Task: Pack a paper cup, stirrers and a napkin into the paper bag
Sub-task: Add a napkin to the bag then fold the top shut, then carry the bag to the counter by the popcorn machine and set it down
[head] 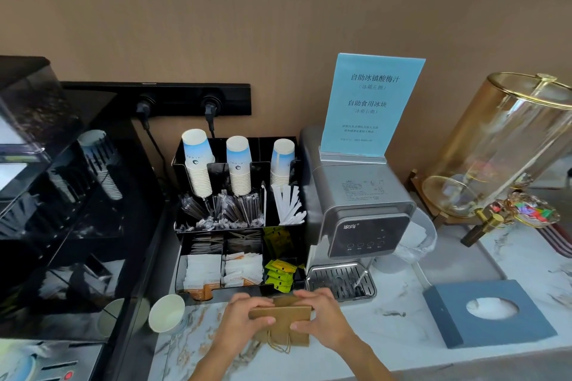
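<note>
A folded brown paper bag (280,312) lies flat on the marble counter, its twine handles toward me. My left hand (244,320) grips its left side and my right hand (322,317) grips its right side, thumbs on top. A single paper cup (167,313) stands upright to the left of the bag. Wrapped stirrers (223,210) fill the organizer's middle row, with white paper-wrapped sticks (289,206) beside them. Napkins show through the round hole of a grey tissue box (492,308) at the right.
A black organizer (179,257) holds cup stacks (238,164), sachets and tea bags. A coffee machine (46,195) stands at the left, a grey water dispenser (362,213) with a blue sign behind the bag, and a glass drink dispenser (507,145) at far right.
</note>
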Demonstrator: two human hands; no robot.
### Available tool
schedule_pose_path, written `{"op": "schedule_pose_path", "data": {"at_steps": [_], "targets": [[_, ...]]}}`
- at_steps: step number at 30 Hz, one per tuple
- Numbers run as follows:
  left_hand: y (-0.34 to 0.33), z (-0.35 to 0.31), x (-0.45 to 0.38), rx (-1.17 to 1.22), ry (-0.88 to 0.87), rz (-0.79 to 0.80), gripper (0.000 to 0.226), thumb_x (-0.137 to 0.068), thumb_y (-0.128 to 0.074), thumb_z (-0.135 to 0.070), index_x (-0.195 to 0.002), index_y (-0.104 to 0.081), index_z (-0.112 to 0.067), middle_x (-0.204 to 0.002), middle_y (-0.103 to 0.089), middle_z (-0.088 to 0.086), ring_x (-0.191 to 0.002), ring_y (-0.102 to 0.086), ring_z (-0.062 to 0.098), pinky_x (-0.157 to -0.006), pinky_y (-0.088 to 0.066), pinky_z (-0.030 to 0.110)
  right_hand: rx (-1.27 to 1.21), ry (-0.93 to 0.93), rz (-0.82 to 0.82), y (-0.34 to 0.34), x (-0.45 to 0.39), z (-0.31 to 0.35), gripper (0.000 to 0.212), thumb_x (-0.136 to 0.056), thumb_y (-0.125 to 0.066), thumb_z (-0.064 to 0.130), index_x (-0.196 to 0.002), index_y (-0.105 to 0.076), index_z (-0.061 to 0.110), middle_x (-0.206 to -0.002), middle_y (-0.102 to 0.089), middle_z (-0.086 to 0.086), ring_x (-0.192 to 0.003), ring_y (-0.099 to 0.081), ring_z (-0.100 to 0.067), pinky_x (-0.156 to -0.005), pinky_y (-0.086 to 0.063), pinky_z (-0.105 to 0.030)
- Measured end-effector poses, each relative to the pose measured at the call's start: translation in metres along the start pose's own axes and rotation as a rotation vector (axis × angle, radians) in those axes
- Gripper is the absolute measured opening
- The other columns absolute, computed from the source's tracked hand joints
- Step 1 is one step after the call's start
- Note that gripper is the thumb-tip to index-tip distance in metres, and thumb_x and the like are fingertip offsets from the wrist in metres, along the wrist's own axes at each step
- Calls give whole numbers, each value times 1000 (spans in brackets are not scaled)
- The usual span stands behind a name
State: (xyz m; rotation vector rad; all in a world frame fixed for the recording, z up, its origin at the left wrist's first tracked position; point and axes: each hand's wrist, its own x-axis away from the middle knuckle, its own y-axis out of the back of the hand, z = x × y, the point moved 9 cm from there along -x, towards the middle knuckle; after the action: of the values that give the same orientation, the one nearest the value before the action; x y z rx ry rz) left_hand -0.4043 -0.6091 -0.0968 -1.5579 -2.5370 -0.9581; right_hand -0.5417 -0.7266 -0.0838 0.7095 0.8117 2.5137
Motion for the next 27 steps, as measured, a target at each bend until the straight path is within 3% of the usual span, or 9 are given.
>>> {"op": "schedule_pose_path", "data": {"at_steps": [3, 5, 9, 11, 13, 17, 21, 24, 27], "targets": [[2, 4, 0, 122, 60, -19, 24, -71, -85, -17, -69, -77, -39, -78, -75, -5, -79, -64, 5, -73, -49, 20, -5, -12, -46, 2, -1, 1, 21, -80, -76, 34, -98, -71, 44, -110, -55, 37, -110, -35, 4, -108, -31, -28], [4, 6, 0, 151, 78, -23, 26, -72, -83, -11, -61, -76, -33, -62, -72, -7, -63, -62, 6, -64, -47, 23, 20, 1, -87, 1, 2, 1, 21, -86, -71, 34, -106, -71, 41, -97, -46, 40, -105, -33, 12, -101, -25, -24], [7, 9, 7, 180, 81, -10, 20, -71, -84, -9, -61, -77, -25, -58, -70, -6, -56, -58, 2, -58, -44, 17, -93, -16, -79, -10, 10, -1, 31, -83, -74, 32, -77, -60, 60, -103, -51, 28, -113, -42, 1, -103, -31, -16], [7, 17, 12, 209, 103, 2, 14, -72, -84, -10, -67, -79, -23, -65, -75, -6, -63, -64, 5, -65, -50, 19, -143, -72, -100, -17, 9, -13, 13, -67, -77, 60, -67, -63, 61, -110, -58, 15, -113, -48, 5, -109, -37, -24], [6, 22, 14, 240, 112, 33, 15, -74, -82, -9, -76, -81, -24, -78, -80, -5, -76, -73, 9, -77, -57, 24, -155, -89, -121, -22, 5, -26, 35, -46, -65, 85, -71, -65, 61, -114, -61, 9, -112, -51, 5, -107, -41, -25], [5, 24, 14, 215, 106, 119, 20, -76, -81, -6, -84, -82, -25, -88, -80, -8, -87, -74, 7, -83, -57, 21, -213, -136, -128, -30, 7, -34, 37, -57, -86, 43, -86, -71, 60, -112, -69, 8, -109, -59, -2, -102, -47, -23], [6, 19, 8, 110, 84, 160, 16, -75, -82, -17, -83, -82, -31, -81, -79, -15, -82, -72, -2, -82, -56, 17, -305, -251, -182, -36, 17, -47, 54, -47, -84, 66, -92, -77, 36, -108, -66, 6, -101, -60, -1, -90, -43, -9], [3, 15, 6, 55, 104, 173, 17, -73, -83, -21, -69, -80, -38, -72, -78, -16, -69, -68, -5, -79, -55, 22, -357, -305, -253, -29, 34, -47, 44, -71, -86, 15, -109, -69, 3, -98, -65, 14, -84, -66, 10, -75, -44, 0], [-4, -4, 11, 80, 87, 205, 25, -75, -83, -15, -65, -79, -38, -72, -78, -12, -66, -70, -1, -83, -57, 30, -357, -312, -363, -12, 59, -44, 37, -78, -80, 3, -111, -64, 3, -98, -70, 19, -80, -68, 13, -71, -53, -9]]}}
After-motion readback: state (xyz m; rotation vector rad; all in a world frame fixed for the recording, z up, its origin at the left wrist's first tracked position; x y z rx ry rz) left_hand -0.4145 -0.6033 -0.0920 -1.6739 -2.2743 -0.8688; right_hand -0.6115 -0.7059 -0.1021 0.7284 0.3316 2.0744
